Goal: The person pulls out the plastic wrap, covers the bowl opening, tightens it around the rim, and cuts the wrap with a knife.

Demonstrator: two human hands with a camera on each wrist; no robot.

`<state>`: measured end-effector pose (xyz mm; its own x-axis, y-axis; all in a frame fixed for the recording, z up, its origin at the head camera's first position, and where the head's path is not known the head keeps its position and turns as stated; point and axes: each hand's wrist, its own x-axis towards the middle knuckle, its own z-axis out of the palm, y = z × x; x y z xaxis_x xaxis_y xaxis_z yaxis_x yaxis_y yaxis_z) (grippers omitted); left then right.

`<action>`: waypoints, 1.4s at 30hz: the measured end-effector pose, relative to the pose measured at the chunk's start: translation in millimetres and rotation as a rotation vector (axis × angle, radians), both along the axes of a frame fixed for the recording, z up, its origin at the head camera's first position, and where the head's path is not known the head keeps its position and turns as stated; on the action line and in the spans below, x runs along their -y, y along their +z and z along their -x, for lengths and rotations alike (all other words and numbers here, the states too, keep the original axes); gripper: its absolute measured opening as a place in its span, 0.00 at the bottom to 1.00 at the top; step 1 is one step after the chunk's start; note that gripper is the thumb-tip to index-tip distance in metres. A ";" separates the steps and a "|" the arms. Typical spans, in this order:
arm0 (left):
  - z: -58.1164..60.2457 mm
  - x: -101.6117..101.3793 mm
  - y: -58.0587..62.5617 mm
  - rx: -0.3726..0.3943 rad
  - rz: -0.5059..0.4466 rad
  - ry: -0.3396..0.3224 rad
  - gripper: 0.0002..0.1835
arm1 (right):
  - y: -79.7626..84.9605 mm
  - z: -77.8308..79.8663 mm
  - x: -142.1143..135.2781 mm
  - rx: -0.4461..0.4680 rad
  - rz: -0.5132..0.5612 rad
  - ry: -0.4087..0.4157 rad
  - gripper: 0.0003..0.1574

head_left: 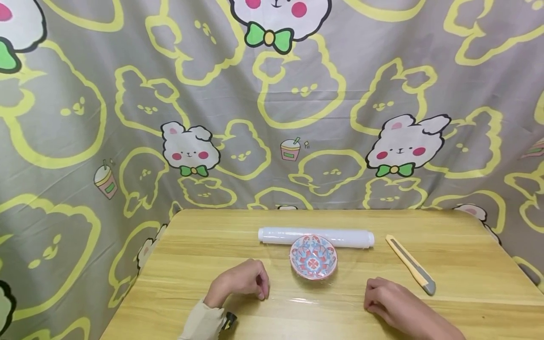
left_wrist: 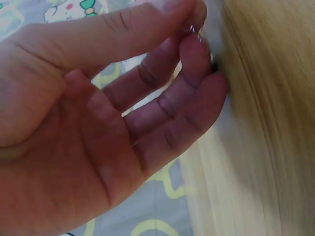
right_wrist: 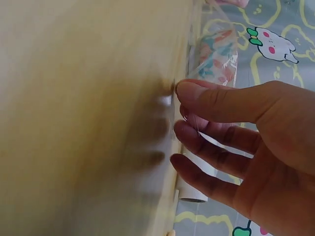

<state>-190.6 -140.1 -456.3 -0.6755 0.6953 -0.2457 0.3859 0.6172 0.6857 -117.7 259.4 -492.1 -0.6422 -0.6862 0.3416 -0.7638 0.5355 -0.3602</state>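
Head view: saw left hand (head_left: 243,279) and right hand (head_left: 393,300) low over the table (head_left: 191,245), with the bowl (head_left: 313,257) between and slightly beyond. Made out thumb and fingertips nearly together on each, pinching clear film (head_left: 302,300); in both wrist views, saw the other fingers loosely bent. Traced film between the hands and over the bowl, without making out every edge or any join to the roll (head_left: 350,237). Judged the film prone to tearing or puckering if pulled unevenly, to clinging to itself if slackened, and to dragging the bowl handward if overtightened. Noted the roll beyond the bowl, across any reach straight ahead. Spotted the knife (head_left: 410,264) just beyond and outside the right hand, easily knocked by a rightward sweep. Found the curtain (head_left: 297,108) beyond everything, limiting forward reach.
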 end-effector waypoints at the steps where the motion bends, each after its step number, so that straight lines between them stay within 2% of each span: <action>1: 0.2 0.0 -0.4 -0.018 0.000 0.010 0.11 | 0.6 1.4 1.2 0.003 -0.009 -0.022 0.17; 9: 3.5 -0.9 -2.1 -0.240 0.002 0.087 0.13 | 3.1 11.8 7.0 -0.054 -0.072 -0.170 0.14; 17: 4.6 -1.2 -2.1 -0.312 0.023 0.126 0.07 | 8.1 16.9 15.9 -0.020 -0.135 -0.304 0.03; 22: 1.1 -0.8 -0.2 -0.386 0.048 0.124 0.01 | 6.8 20.5 25.5 -0.001 -0.142 -0.333 0.11; 25: -1.1 -1.5 0.6 -0.429 0.071 0.118 0.07 | 5.2 21.7 30.2 0.008 -0.139 -0.345 0.15; 29: -1.2 -4.0 -0.4 -0.444 0.107 0.099 0.16 | 4.6 24.6 35.8 0.018 -0.126 -0.379 0.18; 35: 2.4 -10.7 -6.1 -0.370 0.107 0.088 0.25 | 4.8 31.7 46.9 0.075 -0.034 -0.429 0.19; 42: 9.9 -20.1 -15.3 -0.374 0.068 0.076 0.26 | 0.4 37.2 54.0 0.172 0.152 -0.394 0.28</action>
